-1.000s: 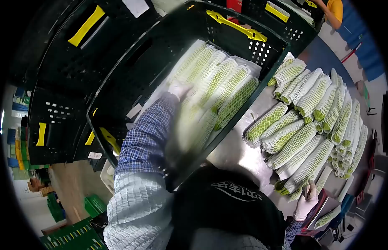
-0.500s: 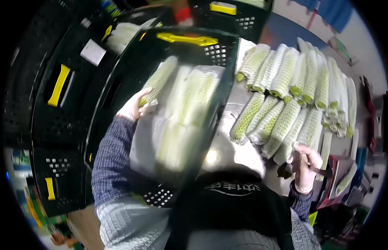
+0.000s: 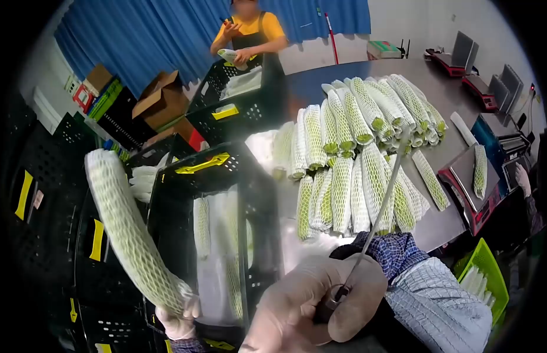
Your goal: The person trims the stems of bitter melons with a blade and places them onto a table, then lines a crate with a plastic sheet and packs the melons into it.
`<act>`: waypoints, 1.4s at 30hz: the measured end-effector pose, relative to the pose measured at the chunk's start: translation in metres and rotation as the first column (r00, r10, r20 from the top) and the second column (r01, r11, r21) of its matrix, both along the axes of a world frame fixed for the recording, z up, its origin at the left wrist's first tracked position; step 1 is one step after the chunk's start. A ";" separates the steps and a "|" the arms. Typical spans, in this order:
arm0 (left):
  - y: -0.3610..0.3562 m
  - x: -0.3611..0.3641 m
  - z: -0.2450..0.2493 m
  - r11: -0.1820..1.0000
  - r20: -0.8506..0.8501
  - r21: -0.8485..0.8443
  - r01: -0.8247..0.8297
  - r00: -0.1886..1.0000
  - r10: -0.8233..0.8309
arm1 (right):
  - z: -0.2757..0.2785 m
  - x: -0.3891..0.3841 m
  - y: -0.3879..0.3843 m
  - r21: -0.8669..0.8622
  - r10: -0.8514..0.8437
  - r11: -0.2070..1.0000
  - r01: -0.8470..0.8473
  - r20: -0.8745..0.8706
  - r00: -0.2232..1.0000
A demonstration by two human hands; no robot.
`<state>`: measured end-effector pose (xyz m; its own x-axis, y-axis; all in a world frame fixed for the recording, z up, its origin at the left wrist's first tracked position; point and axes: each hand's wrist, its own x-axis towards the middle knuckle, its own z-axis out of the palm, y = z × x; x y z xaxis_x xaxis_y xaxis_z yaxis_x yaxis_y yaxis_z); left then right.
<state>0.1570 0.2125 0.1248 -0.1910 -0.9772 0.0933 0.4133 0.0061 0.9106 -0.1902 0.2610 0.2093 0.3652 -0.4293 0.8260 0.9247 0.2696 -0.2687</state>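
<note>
My gloved left hand (image 3: pixel 178 320) grips the lower end of a long green vegetable in a white foam net (image 3: pixel 129 229), held up and tilted beside the dark green crate (image 3: pixel 260 206). Close to the camera, my gloved right hand (image 3: pixel 314 300) is wrapped around the dark handle of a knife (image 3: pixel 379 217), its narrow blade pointing up and away. Behind the blade, many similar netted vegetables (image 3: pixel 343 194) lie in rows on the metal table (image 3: pixel 432 232). Inside the crate are more netted vegetables (image 3: pixel 202 226) over a pale liner.
Across the table, a person in a yellow top (image 3: pixel 250 35) holds a netted vegetable above another crate (image 3: pixel 241 126). Red weighing scales (image 3: pixel 473 217) stand at the right, with a lime-green basket (image 3: pixel 491 282) below. Stacked dark crates (image 3: pixel 88 282) line my left.
My left hand has lifted the netted vegetable out of the crate. My right hand has come up close to the camera with the knife. The view has tilted up, revealing the person opposite.
</note>
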 end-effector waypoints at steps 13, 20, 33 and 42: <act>0.020 -0.014 -0.030 0.998 -0.007 -0.020 0.058 0.998 -0.058 | 0.014 0.008 0.039 -0.125 0.042 0.991 -0.047 -0.043 0.998; 0.020 -0.023 -0.029 0.997 0.022 0.023 0.071 0.997 -0.072 | 0.020 0.005 0.057 0.012 0.085 0.996 -0.085 0.047 0.995; 0.011 -0.038 -0.023 0.994 0.059 0.079 0.071 0.995 -0.075 | 0.017 -0.006 0.054 0.051 -0.028 0.998 0.023 0.084 0.996; 0.011 -0.038 -0.024 0.991 0.058 0.101 0.084 0.994 -0.090 | 0.006 -0.008 0.039 -0.062 0.102 0.993 -0.096 0.107 0.989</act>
<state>0.1193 0.2236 0.1010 -0.2778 -0.9605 -0.0169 0.3508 -0.1178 0.9290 -0.1977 0.2996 0.2152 0.3094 -0.3470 0.8854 0.9190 0.3483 -0.1847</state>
